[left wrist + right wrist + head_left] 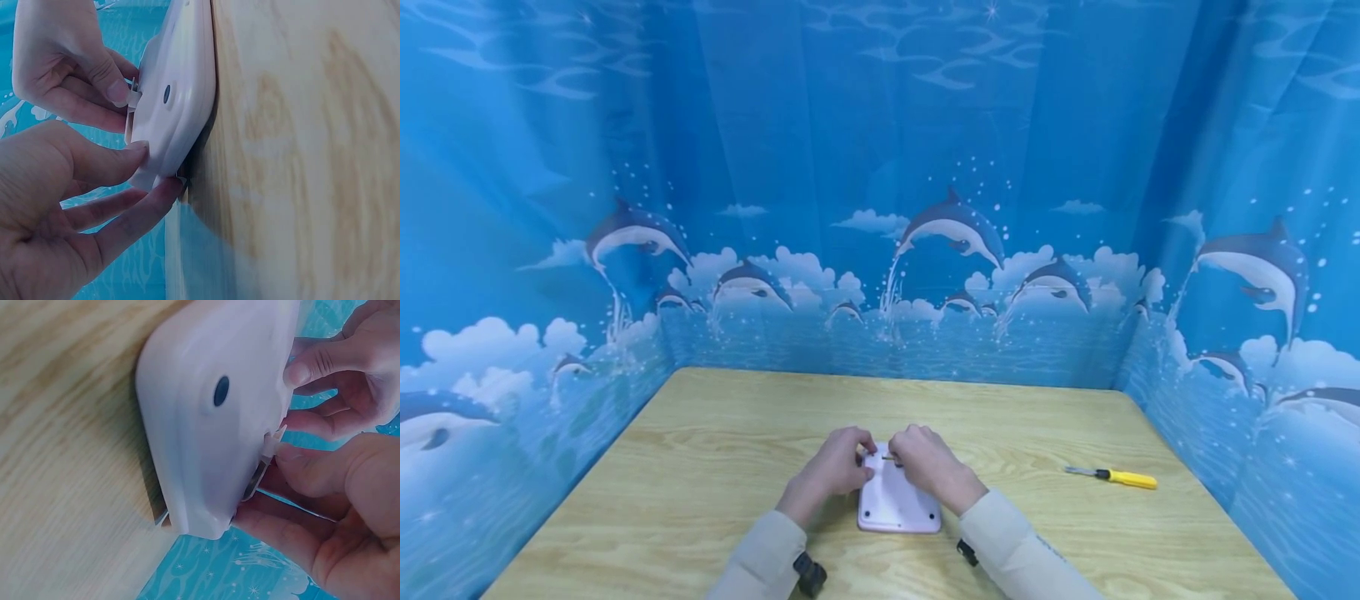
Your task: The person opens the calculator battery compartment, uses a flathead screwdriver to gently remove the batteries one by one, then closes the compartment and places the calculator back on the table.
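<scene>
A pale pinkish-white, flat device (pixel 897 498) with rounded corners and dark round feet lies on the table, its underside facing up. My left hand (pixel 838 462) holds its far left corner, thumb (pixel 134 156) on the underside and a finger at the edge. At the far end, my right hand (pixel 931 468) pinches a small white cover with a tab (pixel 270 445) between thumb and fingers. The cover stands tilted up from the device's edge in both wrist views. Part of the far end is hidden behind the hands.
A screwdriver (pixel 1120 477) with a yellow handle lies to the right on the wood-grain table (pixel 715 450), its tip pointing left. Blue dolphin-print curtains (pixel 820 208) hang around the table's back and sides.
</scene>
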`<state>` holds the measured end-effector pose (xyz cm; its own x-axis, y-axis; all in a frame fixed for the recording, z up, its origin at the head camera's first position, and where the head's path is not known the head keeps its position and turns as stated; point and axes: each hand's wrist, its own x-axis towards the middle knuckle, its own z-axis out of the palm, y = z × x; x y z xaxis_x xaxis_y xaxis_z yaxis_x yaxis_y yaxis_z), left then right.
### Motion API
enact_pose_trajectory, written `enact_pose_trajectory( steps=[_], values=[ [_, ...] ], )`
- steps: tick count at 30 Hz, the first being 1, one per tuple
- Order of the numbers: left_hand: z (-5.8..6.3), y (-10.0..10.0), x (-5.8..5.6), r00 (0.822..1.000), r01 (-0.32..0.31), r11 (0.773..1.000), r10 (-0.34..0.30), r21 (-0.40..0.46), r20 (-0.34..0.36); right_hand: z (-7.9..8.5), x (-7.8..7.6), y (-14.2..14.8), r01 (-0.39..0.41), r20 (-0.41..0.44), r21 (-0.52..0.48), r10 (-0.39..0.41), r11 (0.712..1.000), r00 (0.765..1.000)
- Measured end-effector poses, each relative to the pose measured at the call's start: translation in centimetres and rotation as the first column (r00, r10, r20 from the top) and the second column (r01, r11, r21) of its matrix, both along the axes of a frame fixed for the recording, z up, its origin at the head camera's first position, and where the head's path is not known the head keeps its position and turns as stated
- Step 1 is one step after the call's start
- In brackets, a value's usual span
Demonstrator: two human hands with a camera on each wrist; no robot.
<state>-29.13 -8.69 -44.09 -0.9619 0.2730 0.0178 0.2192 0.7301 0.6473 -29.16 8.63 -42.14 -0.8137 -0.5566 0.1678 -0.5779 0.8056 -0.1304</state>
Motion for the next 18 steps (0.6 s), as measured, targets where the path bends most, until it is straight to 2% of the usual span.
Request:
enact_pose_trajectory(
  steps=[10,18],
  values=[
    [0.05,0.14,-0.06,0.999,-0.033,0.999,0.034,-0.015,0.033,0.18,0.11,0.15,-0.014,-0.001,-0.011,0.014,1.000,1.000],
    [0.06,0.05,-0.08,1.000,-0.016,1.000,0.016,-0.018,0.025,0.06,0.11,0.26,-0.021,-0.006,-0.027,0.021,0.999,1.000]
  ],
)
